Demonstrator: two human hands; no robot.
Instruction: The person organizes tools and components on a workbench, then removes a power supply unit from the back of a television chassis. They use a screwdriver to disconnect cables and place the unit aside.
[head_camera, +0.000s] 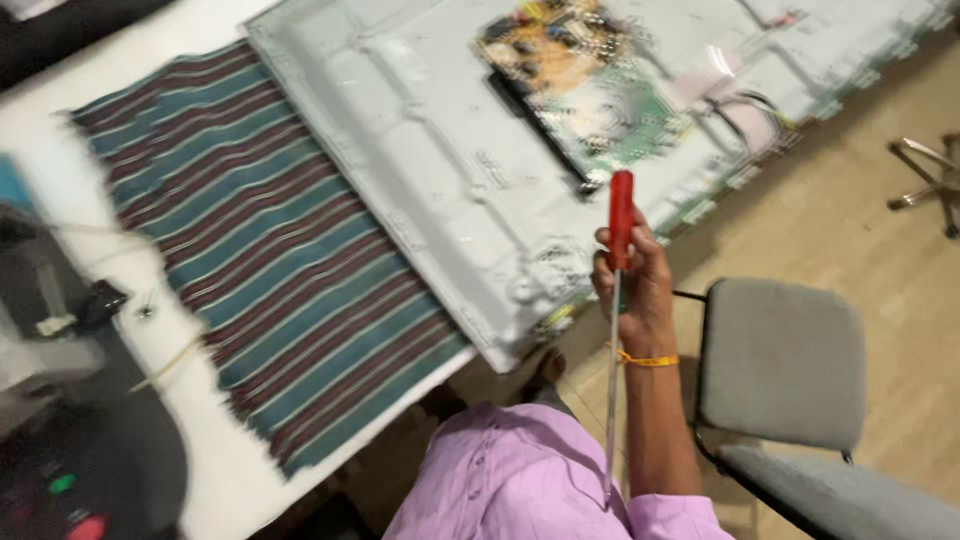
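My right hand (632, 285) is closed around the red handle of a long screwdriver (620, 218). The handle points up and the thin metal shaft runs down along my forearm toward my pink shirt. The hand hovers off the table's edge, just in front of a large silver-grey metal back panel (420, 160) lying flat on the table. A yellow and green circuit board (580, 85) is mounted on the panel, just beyond the handle's tip. A yellow band circles my right wrist. My left hand is out of view.
A striped teal and maroon cloth (260, 250) lies under the panel on the white table (215, 470). Dark blurred devices and a cable sit at the left edge. A grey padded chair (785, 360) stands at my right on the wooden floor.
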